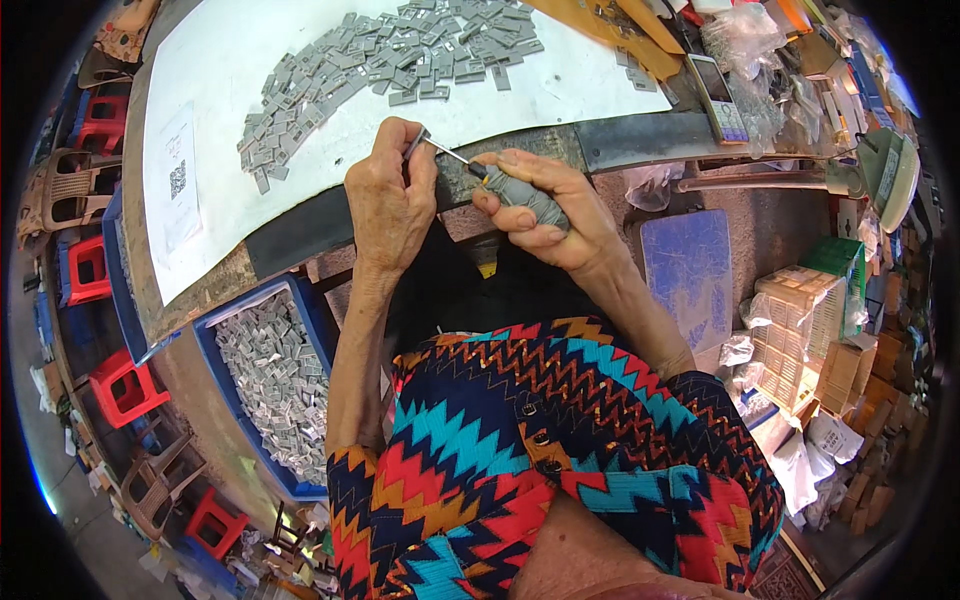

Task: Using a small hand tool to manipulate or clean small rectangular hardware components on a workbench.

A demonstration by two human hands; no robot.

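Observation:
Pinched in the fingers of my left hand [393, 190] is a small grey rectangular part [416, 143], held just off the table's near edge. My right hand [555, 205] wraps round the grey, cloth-like wrapped handle of a hand tool [530, 196]. Its thin metal shaft [450, 153] points left, and the tip meets the small part; the exact contact is too small to make out. Beyond my hands, a wide heap of similar grey parts [400, 55] lies on a white sheet [330, 165] on the table.
A blue bin [222, 375] full of grey parts stands below the table at left. Farther left are red stools [128, 388]. A keypad phone [716, 98] lies at the table's right, near clear plastic bags [745, 40]. A lamp [885, 175] and a crate [795, 330] are at right.

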